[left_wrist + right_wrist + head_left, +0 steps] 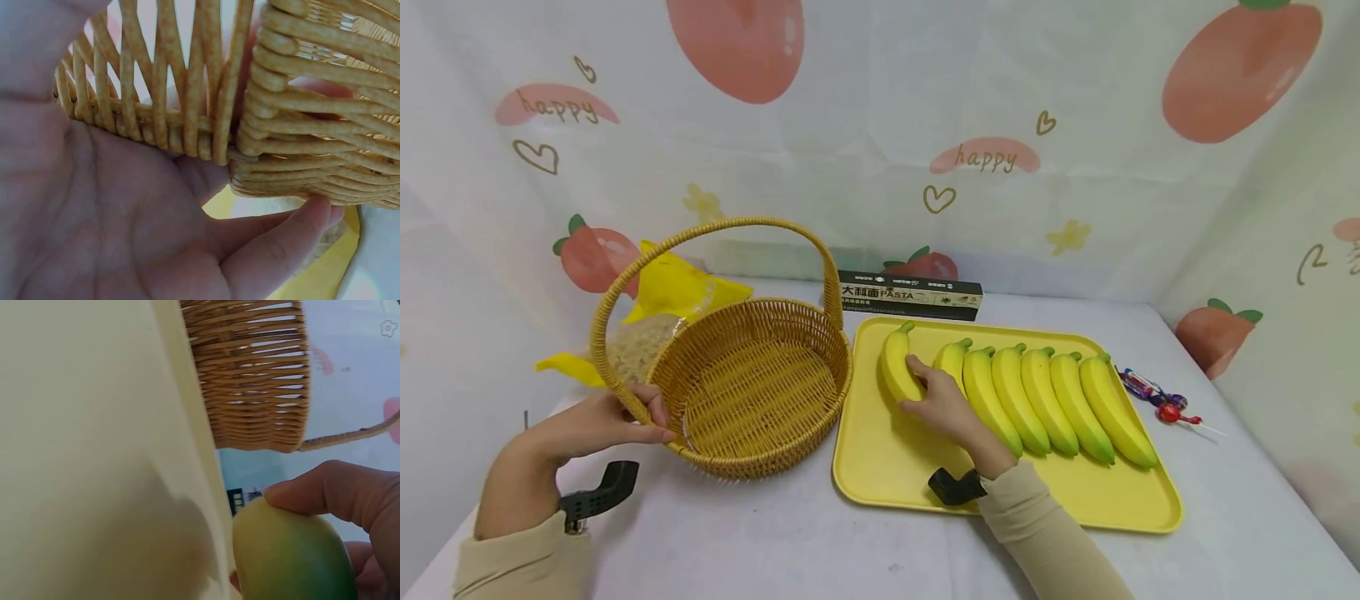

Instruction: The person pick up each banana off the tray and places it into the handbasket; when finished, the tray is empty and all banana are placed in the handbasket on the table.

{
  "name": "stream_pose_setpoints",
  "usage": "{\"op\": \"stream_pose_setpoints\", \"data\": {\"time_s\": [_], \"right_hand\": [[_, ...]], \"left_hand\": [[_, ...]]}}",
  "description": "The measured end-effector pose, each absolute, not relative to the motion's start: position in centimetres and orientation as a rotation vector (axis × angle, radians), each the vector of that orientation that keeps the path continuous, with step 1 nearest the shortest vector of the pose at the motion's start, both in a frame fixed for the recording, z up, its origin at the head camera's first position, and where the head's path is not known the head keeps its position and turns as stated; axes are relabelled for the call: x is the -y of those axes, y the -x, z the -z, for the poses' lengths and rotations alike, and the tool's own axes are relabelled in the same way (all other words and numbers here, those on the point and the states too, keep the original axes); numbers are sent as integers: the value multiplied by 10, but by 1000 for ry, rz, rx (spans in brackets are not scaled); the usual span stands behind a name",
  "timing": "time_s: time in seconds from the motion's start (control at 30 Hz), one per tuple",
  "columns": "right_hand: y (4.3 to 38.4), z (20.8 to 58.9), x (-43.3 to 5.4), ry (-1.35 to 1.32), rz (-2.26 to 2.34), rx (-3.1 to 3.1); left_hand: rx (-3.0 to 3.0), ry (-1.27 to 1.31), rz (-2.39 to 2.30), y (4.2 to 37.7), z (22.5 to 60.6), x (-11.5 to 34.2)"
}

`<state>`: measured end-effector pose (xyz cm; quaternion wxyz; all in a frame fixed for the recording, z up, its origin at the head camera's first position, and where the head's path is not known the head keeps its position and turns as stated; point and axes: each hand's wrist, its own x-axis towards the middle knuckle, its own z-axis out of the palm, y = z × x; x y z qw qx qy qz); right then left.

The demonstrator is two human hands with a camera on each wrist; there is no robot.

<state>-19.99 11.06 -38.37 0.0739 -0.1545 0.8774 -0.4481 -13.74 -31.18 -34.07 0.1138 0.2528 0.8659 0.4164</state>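
A round wicker basket with a tall hoop handle stands left of the yellow tray. My left hand grips its near-left side where the handle meets the rim; the left wrist view shows the fingers around the woven wall. Over the tray's left part, my right hand holds a banana between thumb and fingers. That banana's green-tinted end fills the lower right wrist view. Several more bananas lie side by side on the tray, to the right of the held one.
Behind the tray lies a dark pasta box. A yellow and clear bag sits behind and left of the basket. Wrapped candies and a red lollipop lie beyond the tray's right edge. A printed cloth hangs at the back.
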Motion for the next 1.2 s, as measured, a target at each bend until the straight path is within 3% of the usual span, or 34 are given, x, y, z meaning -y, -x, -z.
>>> {"op": "stream_pose_setpoints", "data": {"time_s": [0.8, 1.2], "right_hand": [[165, 321, -126, 858, 1109, -2477], [176, 292, -74, 1177, 780, -2389]], "left_hand": [[-2530, -680, -1227, 135, 338, 311], [-2510, -695, -1248, 136, 340, 312]]}}
